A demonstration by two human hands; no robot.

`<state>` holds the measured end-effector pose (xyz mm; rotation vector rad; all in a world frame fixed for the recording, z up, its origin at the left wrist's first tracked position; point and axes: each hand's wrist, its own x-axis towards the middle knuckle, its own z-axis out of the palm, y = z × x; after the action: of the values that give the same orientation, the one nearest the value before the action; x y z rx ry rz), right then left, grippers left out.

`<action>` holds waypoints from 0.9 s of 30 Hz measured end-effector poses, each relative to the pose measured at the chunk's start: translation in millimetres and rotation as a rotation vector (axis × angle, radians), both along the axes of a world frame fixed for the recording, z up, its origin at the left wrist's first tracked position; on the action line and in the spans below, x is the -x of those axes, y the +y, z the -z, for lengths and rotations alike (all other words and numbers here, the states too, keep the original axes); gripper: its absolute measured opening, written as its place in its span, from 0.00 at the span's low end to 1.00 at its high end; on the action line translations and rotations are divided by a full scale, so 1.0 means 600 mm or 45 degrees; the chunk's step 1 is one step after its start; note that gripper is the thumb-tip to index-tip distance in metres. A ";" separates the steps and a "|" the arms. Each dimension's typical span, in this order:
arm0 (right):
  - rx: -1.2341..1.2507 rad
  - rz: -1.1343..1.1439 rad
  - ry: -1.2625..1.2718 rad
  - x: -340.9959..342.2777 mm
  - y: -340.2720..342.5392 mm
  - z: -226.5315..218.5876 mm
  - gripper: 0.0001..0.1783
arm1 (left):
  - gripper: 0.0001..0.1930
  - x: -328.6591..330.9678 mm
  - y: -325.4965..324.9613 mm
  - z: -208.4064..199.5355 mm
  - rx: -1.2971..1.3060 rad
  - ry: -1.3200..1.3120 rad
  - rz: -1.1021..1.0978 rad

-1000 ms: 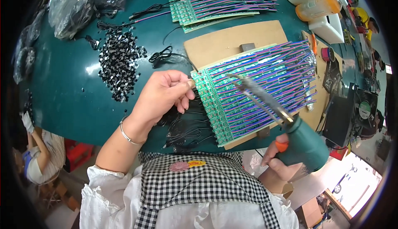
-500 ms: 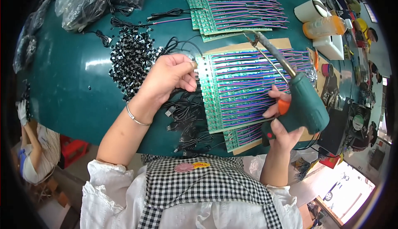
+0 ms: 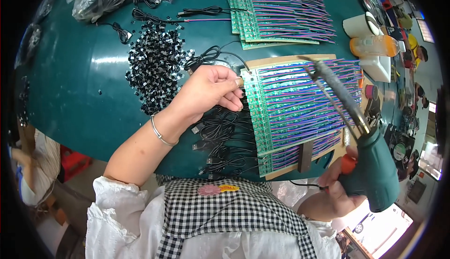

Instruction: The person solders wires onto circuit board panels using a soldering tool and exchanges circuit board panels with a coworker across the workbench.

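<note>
My left hand (image 3: pixel 213 90) has its thumb and forefinger pinched together at the left edge of a green circuit board panel (image 3: pixel 255 104). What sits between the fingertips is too small to make out. Rows of thin coloured wires (image 3: pixel 304 102) run rightward from the panel. My right hand (image 3: pixel 338 191) grips a green soldering gun (image 3: pixel 377 170) with an orange trigger, its dark tip pointing up and left over the wires. Coiled black USB cables (image 3: pixel 220 130) lie below my left hand. Another black cable (image 3: pixel 206 56) reaches the panel's upper left corner.
Small black-and-silver connectors (image 3: pixel 154 67) form a heap at left. A second stack of wired boards (image 3: pixel 253 13) lies at the back. An orange bottle (image 3: pixel 375 46) and a white container (image 3: pixel 358 25) are at back right. A brown block (image 3: pixel 305 157) rests on the lower boards.
The soldering gun in my right hand has moved right and toward me, uncovering the brown block. My left hand stays pinched at the panel's edge. The whole view has shifted slightly.
</note>
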<state>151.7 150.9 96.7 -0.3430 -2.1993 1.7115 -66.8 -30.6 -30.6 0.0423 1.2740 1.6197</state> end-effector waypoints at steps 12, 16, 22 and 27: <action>0.549 0.114 -0.195 0.005 -0.041 0.107 0.34 | 0.09 0.005 -0.002 -0.001 -0.026 -0.050 -0.054; 0.433 0.049 -0.148 0.003 -0.041 0.122 0.33 | 0.10 0.006 -0.001 0.000 -0.083 -0.046 -0.115; 0.411 0.224 -0.059 0.007 -0.045 0.108 0.33 | 0.10 0.007 -0.001 -0.001 -0.030 -0.026 -0.053; 0.392 0.182 -0.083 -0.014 -0.034 0.105 0.32 | 0.10 0.007 -0.006 -0.006 -0.049 -0.052 -0.040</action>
<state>160.1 130.2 33.6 -0.6234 -1.8987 1.9816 -71.2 -34.1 -27.1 0.0130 1.2180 1.6635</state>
